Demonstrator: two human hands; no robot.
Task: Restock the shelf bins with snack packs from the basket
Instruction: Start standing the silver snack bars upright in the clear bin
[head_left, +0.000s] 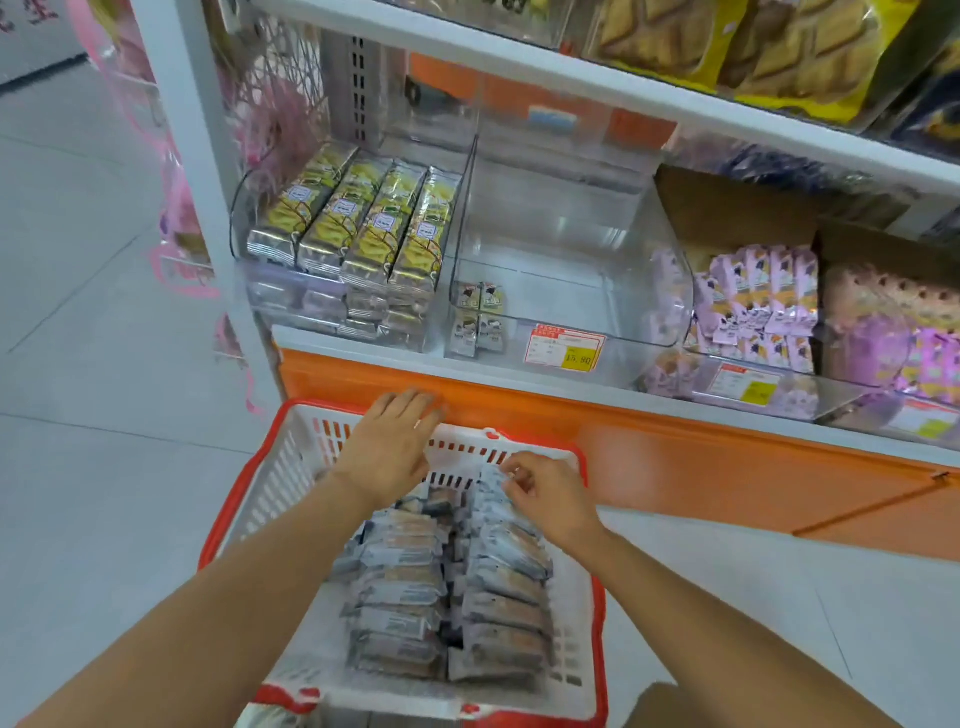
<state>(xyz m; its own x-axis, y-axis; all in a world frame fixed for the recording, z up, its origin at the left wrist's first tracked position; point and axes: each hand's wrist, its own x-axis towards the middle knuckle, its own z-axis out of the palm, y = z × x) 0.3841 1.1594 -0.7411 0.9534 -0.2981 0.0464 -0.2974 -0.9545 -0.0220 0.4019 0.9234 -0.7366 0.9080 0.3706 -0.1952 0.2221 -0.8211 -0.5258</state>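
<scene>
Below the near-empty bin (561, 270), the basket (249, 499) sits close for short reaches; right hand (550, 499) pinches the top pack (493, 486), fingers together; left hand (389, 447) hovers flat, fingers slightly apart, likely ready to gather more.

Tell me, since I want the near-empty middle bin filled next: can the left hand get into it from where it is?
Probably yes. The left hand hovers open over the basket rim, just below the middle bin, whose top is open and holds only a few packs at its front left corner. Nothing blocks the way up.
</scene>
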